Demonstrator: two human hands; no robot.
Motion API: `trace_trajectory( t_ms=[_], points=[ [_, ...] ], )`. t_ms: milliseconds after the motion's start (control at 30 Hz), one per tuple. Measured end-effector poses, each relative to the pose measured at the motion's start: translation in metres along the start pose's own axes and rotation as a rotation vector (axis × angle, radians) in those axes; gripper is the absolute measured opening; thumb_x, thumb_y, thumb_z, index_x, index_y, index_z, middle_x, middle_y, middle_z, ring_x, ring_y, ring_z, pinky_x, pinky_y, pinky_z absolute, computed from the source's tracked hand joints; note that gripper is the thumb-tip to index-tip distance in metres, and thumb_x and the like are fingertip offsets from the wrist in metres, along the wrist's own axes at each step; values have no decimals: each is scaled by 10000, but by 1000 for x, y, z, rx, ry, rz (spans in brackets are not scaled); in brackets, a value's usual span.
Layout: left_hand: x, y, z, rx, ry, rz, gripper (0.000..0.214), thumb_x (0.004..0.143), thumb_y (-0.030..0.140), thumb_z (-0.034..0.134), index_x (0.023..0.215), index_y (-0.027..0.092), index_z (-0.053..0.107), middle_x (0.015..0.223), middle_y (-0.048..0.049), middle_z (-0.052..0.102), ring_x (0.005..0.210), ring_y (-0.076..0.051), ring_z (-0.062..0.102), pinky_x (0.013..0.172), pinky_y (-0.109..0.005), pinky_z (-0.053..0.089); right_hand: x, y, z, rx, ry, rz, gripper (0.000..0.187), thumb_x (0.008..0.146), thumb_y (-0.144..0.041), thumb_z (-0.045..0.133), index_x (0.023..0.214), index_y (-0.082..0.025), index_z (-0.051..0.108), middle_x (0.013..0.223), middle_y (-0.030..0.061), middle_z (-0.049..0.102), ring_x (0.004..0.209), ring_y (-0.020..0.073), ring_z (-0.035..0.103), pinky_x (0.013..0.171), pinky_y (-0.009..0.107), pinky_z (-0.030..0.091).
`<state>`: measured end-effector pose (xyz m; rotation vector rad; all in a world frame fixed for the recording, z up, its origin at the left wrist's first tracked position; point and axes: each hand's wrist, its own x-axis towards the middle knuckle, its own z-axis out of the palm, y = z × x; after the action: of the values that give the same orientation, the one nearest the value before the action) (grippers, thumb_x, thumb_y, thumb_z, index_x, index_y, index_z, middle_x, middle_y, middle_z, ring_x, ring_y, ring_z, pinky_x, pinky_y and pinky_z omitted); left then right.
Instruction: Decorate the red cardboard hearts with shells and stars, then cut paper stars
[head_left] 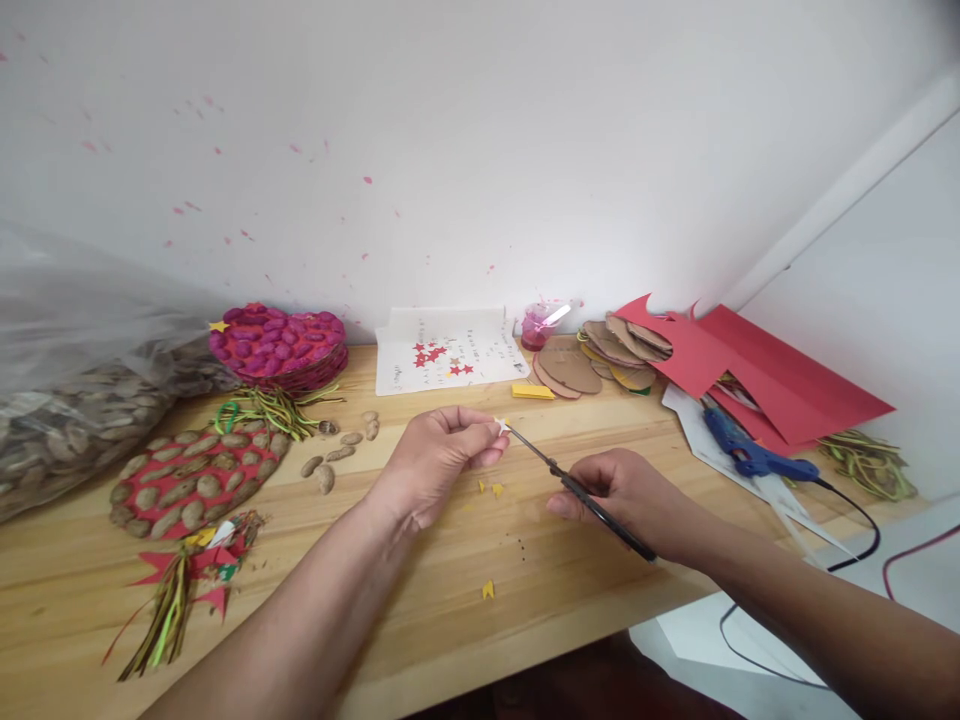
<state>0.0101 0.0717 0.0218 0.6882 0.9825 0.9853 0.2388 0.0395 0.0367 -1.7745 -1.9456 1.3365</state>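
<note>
My left hand (442, 452) pinches a tiny yellow paper piece (501, 425) between thumb and fingertips above the wooden table (420, 590). In my right hand (630, 500) I grip a pair of black-handled scissors (577, 487), whose blade tips meet the yellow piece. Small yellow paper scraps (491, 489) lie on the wood below the hands, and another scrap (488, 590) lies nearer the front edge.
A red cardboard shape covered with seed shells (191, 480) lies left, beside loose shells (330, 460) and a plastic bag of shells (67, 400). A pink-painted stack (281, 345), a sheet with red stars (446, 355), cardboard cut-outs (592, 360), red card (757, 375) and a blue glue gun (750, 455) lie behind and right.
</note>
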Motion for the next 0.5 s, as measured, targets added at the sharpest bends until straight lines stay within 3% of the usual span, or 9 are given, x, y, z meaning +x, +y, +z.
trace_trajectory(
  t_ms=[500],
  points=[
    [-1, 2, 1, -5, -9, 0, 261, 597, 222, 887, 726, 103, 694, 721, -55, 729, 649, -99, 661, 688, -203, 549, -1, 0, 1, -27, 29, -21, 370, 765, -419, 714, 598, -189, 477, 612, -54, 321, 582, 110, 296, 516, 256, 217]
  ],
)
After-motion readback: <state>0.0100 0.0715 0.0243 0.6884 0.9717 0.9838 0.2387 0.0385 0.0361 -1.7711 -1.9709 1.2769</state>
